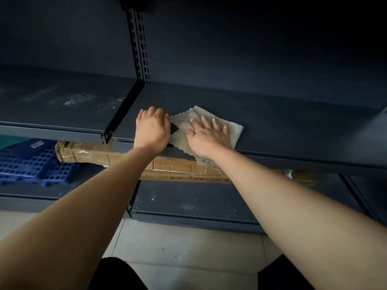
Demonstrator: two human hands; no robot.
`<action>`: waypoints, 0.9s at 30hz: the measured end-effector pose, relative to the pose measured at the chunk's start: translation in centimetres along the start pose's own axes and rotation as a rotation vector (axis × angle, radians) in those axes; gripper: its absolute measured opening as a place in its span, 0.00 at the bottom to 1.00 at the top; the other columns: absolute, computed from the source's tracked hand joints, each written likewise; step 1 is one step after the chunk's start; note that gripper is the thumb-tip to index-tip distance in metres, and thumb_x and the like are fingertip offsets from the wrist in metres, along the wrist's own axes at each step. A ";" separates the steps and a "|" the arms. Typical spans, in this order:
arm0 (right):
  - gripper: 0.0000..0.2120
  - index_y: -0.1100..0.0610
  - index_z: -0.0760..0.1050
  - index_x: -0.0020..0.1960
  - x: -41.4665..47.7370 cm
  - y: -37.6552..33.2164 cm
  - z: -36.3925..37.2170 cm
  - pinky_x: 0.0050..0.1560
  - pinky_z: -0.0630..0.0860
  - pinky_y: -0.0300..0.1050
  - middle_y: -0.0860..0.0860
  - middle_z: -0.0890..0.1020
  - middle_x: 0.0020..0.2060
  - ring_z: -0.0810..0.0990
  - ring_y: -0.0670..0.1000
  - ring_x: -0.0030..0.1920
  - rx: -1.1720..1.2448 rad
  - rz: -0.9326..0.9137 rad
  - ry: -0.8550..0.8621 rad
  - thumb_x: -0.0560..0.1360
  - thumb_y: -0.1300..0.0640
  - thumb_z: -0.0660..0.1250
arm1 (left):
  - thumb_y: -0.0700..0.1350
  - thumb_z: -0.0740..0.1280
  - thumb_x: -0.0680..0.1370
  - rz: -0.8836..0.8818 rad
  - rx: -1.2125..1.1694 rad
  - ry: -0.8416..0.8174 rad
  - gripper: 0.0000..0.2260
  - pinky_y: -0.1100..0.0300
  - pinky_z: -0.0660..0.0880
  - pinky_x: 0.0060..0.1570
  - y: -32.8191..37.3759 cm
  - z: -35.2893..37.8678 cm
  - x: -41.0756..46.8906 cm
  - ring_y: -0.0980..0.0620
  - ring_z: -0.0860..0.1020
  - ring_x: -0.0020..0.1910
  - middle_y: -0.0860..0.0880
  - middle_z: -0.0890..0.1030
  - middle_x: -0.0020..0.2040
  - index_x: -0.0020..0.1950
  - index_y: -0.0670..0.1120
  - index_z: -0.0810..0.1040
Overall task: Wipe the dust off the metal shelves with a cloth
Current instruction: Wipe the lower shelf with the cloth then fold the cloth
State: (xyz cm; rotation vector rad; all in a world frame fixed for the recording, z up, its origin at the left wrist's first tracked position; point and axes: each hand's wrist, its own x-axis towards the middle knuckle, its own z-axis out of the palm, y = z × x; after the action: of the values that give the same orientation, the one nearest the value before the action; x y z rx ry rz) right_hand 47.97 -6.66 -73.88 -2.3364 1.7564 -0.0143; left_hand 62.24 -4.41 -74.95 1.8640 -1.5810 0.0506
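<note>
Left of the slotted upright, the left shelf panel is seen dark and matt. Pale dust streaks are spread across it, so that panel is judged not yet wiped. Below it, a blue perforated crate is stored on a lower level. A taped cardboard box is laid from there to below and right of the upright.

Just right of the upright's foot, the left hand is set near the front lip of the right shelf panel. Its fingers are curled under, and the left edge of the cloth is drawn up against them. A pinch on that edge is likely, though the fingertips are hidden. By such a hold the fabric would be kept taut and stopped from bunching.

Further right of the upright, the cloth is spread flat on the panel, with 1 corner hung over the front lip. It is seen as a beige, ribbed weave with a wavy cut edge, slightly rumpled towards the left hand. It is judged thin and easily folded.

On top of it, the right hand is pressed palm down, with its fingers straight and fanned apart. A broad patch of fabric is thus held against the metal for the wiping stroke.

Farthest right of the upright, only a faint haze is shown on the panel, and in the dim light its dust cannot be judged.
</note>
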 end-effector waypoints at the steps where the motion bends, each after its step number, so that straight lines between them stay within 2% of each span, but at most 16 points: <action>1: 0.25 0.45 0.47 0.77 -0.1 -0.6 0.2 0.74 0.37 0.59 0.49 0.44 0.78 0.40 0.56 0.77 -0.007 0.004 -0.005 0.81 0.43 0.41 | 0.42 0.55 0.80 -0.008 0.009 0.005 0.12 0.45 0.62 0.64 -0.9 -0.4 -0.1 0.36 0.71 0.54 0.36 0.77 0.52 0.50 0.37 0.76; 6: 0.26 0.46 0.46 0.78 0.6 -5.8 1.0 0.74 0.36 0.60 0.50 0.43 0.78 0.40 0.57 0.77 -0.009 -0.044 -0.003 0.81 0.43 0.42 | 0.43 0.54 0.80 -0.056 -0.022 0.015 0.14 0.46 0.66 0.58 -4.6 -2.1 0.7 0.35 0.72 0.53 0.35 0.76 0.53 0.51 0.36 0.75; 12: 0.25 0.43 0.47 0.77 1.8 -6.8 0.8 0.74 0.37 0.58 0.47 0.44 0.78 0.40 0.55 0.77 0.000 -0.049 -0.033 0.81 0.42 0.42 | 0.44 0.54 0.80 -0.025 -0.095 -0.087 0.14 0.47 0.66 0.60 -5.0 -2.2 1.7 0.37 0.71 0.57 0.36 0.74 0.57 0.56 0.37 0.74; 16: 0.25 0.41 0.45 0.77 2.1 -3.5 0.0 0.75 0.38 0.57 0.46 0.43 0.78 0.41 0.55 0.77 -0.010 0.091 -0.032 0.80 0.42 0.40 | 0.45 0.54 0.81 0.033 -0.132 -0.185 0.14 0.48 0.66 0.61 -4.3 -1.7 2.5 0.38 0.71 0.59 0.38 0.74 0.59 0.60 0.39 0.73; 21: 0.25 0.40 0.44 0.77 1.9 1.5 -0.8 0.75 0.40 0.58 0.47 0.43 0.78 0.42 0.55 0.77 -0.026 0.357 -0.008 0.79 0.44 0.39 | 0.46 0.53 0.81 0.062 -0.074 -0.269 0.15 0.48 0.64 0.62 -4.3 -0.9 2.8 0.40 0.69 0.59 0.40 0.74 0.59 0.60 0.41 0.73; 24: 0.26 0.42 0.43 0.77 2.0 1.2 -0.8 0.74 0.38 0.58 0.47 0.41 0.78 0.40 0.56 0.77 -0.027 0.391 -0.018 0.80 0.44 0.39 | 0.48 0.52 0.81 0.073 -0.023 -0.270 0.16 0.48 0.64 0.63 -4.3 -0.6 2.8 0.40 0.68 0.60 0.41 0.74 0.59 0.59 0.42 0.74; 27: 0.26 0.43 0.41 0.77 2.1 -0.5 -0.6 0.74 0.37 0.59 0.48 0.40 0.78 0.38 0.57 0.77 -0.020 0.348 -0.027 0.80 0.44 0.39 | 0.48 0.52 0.80 0.061 -0.004 -0.273 0.16 0.48 0.64 0.63 -4.2 -0.6 2.8 0.41 0.68 0.60 0.41 0.74 0.59 0.60 0.42 0.74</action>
State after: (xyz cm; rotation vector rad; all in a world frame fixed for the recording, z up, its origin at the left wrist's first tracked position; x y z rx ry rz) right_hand 49.00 -8.61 -73.40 -2.0011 2.1306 0.0902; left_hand 66.89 -6.43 -75.15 1.8808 -1.8195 -0.1877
